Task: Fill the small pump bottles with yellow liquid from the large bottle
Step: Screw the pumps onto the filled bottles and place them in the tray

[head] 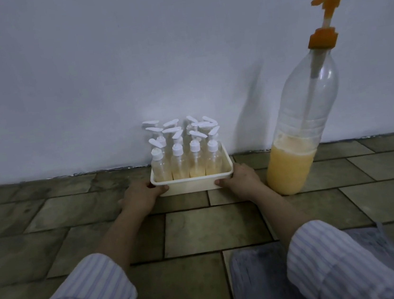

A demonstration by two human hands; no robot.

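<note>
Left hand [140, 195] and right hand [240, 178] grip the cream tray [190, 186] at its near corners, fingers curled on the rim, with the large bottle [298, 122] just beside; a jerk could topple the crowded pump bottles [185, 160].

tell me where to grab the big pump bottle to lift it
Grip the large bottle around its clear, ribbed middle, just above the yellow liquid, coming from its left side with the right hand, which is nearest. It stands upright and the weight sits low; the thin orange pump head looks like a poor handle.
</note>
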